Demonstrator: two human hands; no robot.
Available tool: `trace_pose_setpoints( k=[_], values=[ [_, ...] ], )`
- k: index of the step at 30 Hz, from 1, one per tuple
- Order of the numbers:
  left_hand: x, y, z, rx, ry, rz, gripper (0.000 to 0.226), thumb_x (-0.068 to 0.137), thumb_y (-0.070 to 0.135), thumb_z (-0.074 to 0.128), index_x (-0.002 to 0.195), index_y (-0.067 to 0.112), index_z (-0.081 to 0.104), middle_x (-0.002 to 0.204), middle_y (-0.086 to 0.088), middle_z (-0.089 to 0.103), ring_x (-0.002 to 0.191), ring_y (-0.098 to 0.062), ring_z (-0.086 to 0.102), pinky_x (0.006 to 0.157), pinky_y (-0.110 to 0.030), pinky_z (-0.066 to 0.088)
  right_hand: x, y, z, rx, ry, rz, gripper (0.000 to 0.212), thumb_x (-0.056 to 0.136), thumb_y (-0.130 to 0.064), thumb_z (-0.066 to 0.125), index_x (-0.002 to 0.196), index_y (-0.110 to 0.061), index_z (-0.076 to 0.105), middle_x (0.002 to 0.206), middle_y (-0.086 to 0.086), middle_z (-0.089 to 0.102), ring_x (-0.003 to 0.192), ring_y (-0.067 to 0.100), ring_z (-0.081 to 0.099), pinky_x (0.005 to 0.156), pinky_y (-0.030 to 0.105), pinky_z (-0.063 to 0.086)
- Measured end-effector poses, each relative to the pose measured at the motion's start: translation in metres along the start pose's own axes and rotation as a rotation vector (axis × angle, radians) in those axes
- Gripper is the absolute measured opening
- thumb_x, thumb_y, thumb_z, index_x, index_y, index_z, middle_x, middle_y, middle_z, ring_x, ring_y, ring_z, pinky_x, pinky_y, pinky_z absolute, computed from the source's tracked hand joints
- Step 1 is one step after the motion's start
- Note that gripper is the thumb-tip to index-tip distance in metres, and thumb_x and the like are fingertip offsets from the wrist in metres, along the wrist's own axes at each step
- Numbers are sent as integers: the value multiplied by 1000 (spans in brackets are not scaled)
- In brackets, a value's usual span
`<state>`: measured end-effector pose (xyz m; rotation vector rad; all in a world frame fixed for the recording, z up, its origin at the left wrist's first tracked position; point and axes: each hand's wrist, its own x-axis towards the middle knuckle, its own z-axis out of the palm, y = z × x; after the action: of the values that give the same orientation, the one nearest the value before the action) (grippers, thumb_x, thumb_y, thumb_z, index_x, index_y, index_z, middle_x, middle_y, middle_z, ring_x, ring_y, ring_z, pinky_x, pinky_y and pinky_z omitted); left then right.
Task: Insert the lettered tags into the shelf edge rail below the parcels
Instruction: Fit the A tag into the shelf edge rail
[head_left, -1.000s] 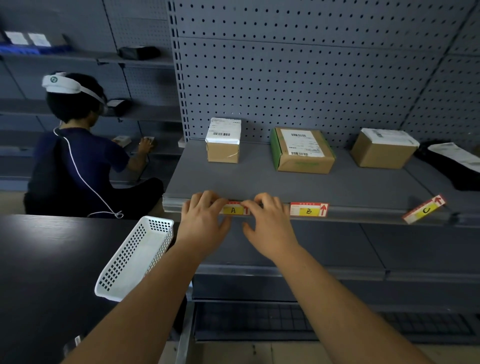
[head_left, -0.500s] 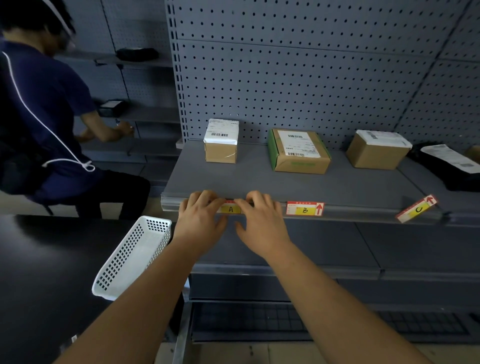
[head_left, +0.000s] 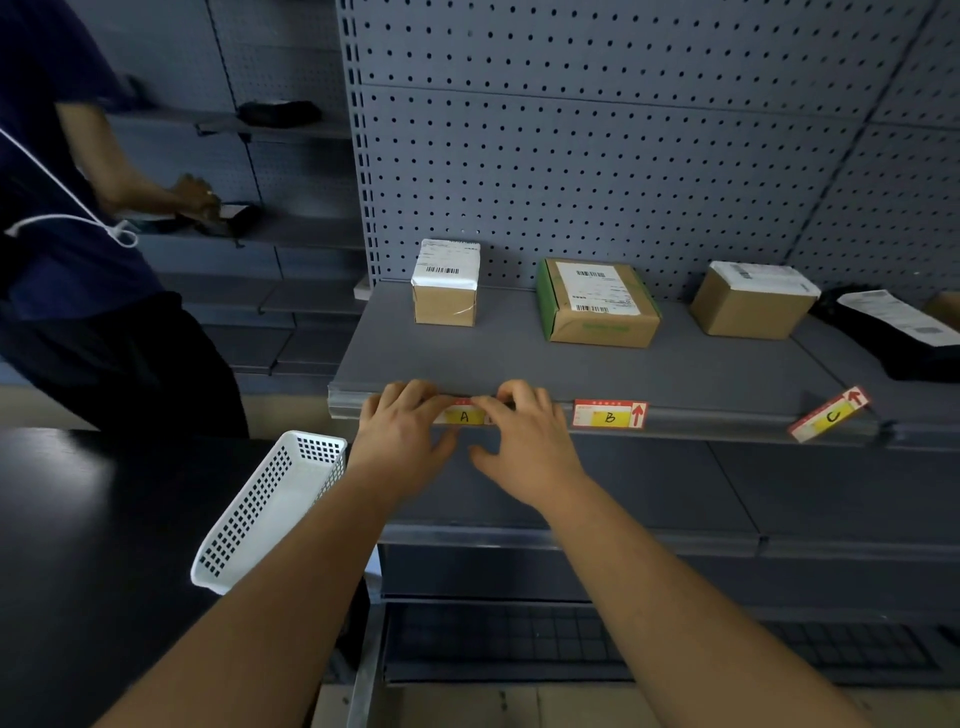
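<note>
Tag A (head_left: 464, 416), red with a yellow field, lies along the shelf edge rail (head_left: 717, 419) below the small white-topped parcel (head_left: 445, 283). My left hand (head_left: 402, 434) pinches its left end and my right hand (head_left: 524, 441) pinches its right end, fingertips curled over the rail's top. Tag B (head_left: 609, 414) sits straight in the rail below the green-edged parcel (head_left: 597, 303). Tag C (head_left: 828, 414) hangs tilted in the rail, right end up, below the third parcel (head_left: 753, 299).
A white perforated basket (head_left: 270, 512) leans off the edge of a dark table (head_left: 78, 519) at the left. Another person (head_left: 78, 234) stands at the neighbouring shelves on the left. A black bag with a label (head_left: 893, 327) lies on the shelf's far right. Lower shelves run below.
My hands stay on tag A, barely shifted. The person at the left has risen from sitting to standing and reaches to a higher shelf.
</note>
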<state>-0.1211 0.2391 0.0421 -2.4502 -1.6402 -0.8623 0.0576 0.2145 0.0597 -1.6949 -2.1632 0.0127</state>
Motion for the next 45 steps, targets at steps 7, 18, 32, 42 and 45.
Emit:
trace_pose_setpoints(
  k=[7, 18, 32, 42, 45],
  values=[
    [-4, 33, 6, -41, 9, 56, 41, 83, 43, 55, 118, 23, 60, 119, 1, 58, 112, -23, 50, 97, -44, 36, -45, 53, -25, 190, 162, 168, 46, 83, -40, 65, 126, -22, 60, 116, -2, 52, 110, 19, 49, 94, 38, 45],
    [7, 99, 34, -136, -31, 46, 38, 86, 35, 60, 120, 18, 60, 121, -2, 59, 116, -24, 51, 100, -40, 36, -63, 128, -46, 150, 105, 261, 43, 86, -38, 63, 126, -22, 60, 121, -3, 51, 115, 17, 48, 96, 37, 45],
    [35, 158, 71, -73, 14, 52, 36, 78, 29, 69, 111, 18, 62, 107, -3, 55, 97, -25, 51, 89, -45, 43, -51, 160, -55, 89, 92, 126, 44, 83, -37, 63, 125, -25, 57, 109, -3, 50, 102, 18, 49, 89, 38, 47],
    [36, 161, 70, -72, 36, 31, 31, 81, 29, 67, 110, 18, 62, 105, -5, 55, 97, -26, 51, 86, -45, 44, -53, 159, -59, 93, 83, 113, 45, 85, -37, 64, 128, -26, 55, 111, -4, 49, 104, 17, 46, 94, 36, 45],
    [37, 162, 70, -76, 32, 19, 31, 81, 29, 66, 110, 17, 62, 106, -5, 55, 97, -25, 51, 87, -44, 45, -53, 159, -60, 85, 71, 109, 45, 85, -37, 63, 128, -27, 54, 112, -5, 48, 105, 16, 46, 94, 36, 44]
  ],
)
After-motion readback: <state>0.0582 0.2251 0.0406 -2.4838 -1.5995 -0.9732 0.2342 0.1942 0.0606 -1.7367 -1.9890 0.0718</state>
